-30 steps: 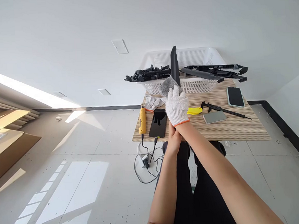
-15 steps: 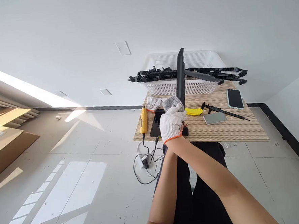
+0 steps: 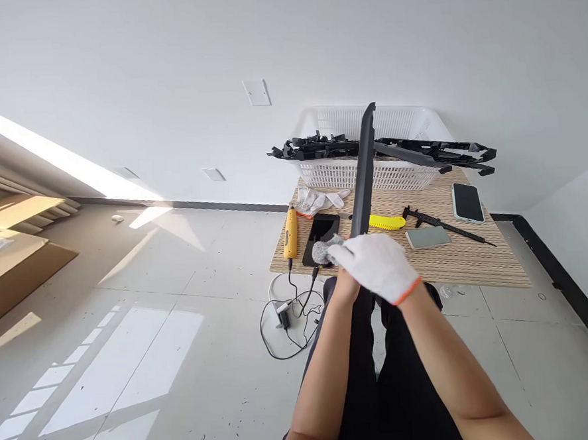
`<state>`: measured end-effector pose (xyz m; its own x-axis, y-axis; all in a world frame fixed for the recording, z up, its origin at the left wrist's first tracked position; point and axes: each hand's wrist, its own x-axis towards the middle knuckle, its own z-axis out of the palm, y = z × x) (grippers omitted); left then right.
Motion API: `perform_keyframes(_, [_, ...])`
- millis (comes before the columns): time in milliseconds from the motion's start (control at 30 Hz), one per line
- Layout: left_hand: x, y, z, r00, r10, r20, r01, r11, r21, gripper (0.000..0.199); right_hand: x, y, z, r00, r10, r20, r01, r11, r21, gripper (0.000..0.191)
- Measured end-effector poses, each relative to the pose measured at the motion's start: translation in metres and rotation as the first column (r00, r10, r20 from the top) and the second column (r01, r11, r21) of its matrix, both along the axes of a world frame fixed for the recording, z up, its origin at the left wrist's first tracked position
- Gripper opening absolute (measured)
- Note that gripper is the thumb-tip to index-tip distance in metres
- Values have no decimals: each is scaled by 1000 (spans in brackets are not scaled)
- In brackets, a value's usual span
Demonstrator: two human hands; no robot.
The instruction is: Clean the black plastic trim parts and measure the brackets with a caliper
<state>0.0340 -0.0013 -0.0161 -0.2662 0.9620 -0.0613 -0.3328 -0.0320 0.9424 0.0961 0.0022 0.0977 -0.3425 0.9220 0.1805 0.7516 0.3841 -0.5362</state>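
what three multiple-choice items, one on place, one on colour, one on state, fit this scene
1. Where does the phone with the pale case lie?
A. on the table's right side
B. in the basket
C. on the floor

2. What colour is the tool at the table's left edge?
A. red
B. yellow
C. green

3. How is the right hand dressed?
A. bare
B. in a black glove
C. in a white glove with an orange cuff

Key: 1 A, it rests on the table near the right edge; 2 B, its body is yellow; 3 C, the white knit glove ends in an orange cuff, holding a grey pad by the long black strip.
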Motion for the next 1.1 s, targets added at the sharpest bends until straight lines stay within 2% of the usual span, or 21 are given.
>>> perform_keyframes(67, [-1,-6,5,977,-109,183,103,994,44,35,38,11,11,998,-10,-55,9,1000,-15,54])
perform_keyframes(100, [-1,-8,8,962,-144,231,134,989,62,37,56,19,12,993,-89,-81,90,996,10,59])
perform_keyframes(133, [-1,-9,10,942,-171,287,156,985,76,40,73,28,11,939,-305,-161,323,941,102,61])
perform_keyframes(167, [-1,-10,12,923,-188,334,169,982,88,44,89,37,9,872,-459,-169,485,856,181,59])
perform_keyframes(200, [-1,-10,13,905,-200,376,176,980,96,46,101,46,5,821,-556,-125,569,786,242,55])
perform_keyframes(267, [-1,-9,15,877,-209,434,181,978,104,48,119,58,-4,767,-641,20,620,749,235,60])
perform_keyframes(300, [-1,-8,16,869,-211,447,183,977,106,48,124,60,-7,749,-661,35,637,735,232,63])
perform_keyframes(367, [-2,-8,16,871,-219,441,190,976,108,47,129,59,-10,724,-689,-30,672,694,257,64])
perform_keyframes(467, [-3,-8,16,876,-232,422,206,973,108,45,126,50,-9,704,-680,-206,704,629,330,51])
perform_keyframes(567, [-3,-9,16,880,-225,419,200,974,103,45,119,45,-10,762,-599,-248,645,666,374,40])
perform_keyframes(633, [-3,-9,17,880,-223,420,199,975,100,45,112,45,-19,816,-525,-244,576,701,420,36])
perform_keyframes(767, [-1,-9,17,881,-223,417,201,975,95,45,93,50,-52,890,-411,-198,451,729,515,31])
perform_keyframes(900, [-1,-10,17,890,-211,404,188,978,96,44,78,52,-79,942,-328,-77,319,796,515,29])
perform_keyframes(967, [-2,-10,17,896,-220,386,194,975,106,42,76,49,-83,946,-313,-84,312,811,495,31])
perform_keyframes(1100, [1,-10,16,933,-194,304,180,981,73,44,80,39,-80,938,-295,-181,344,851,396,39])
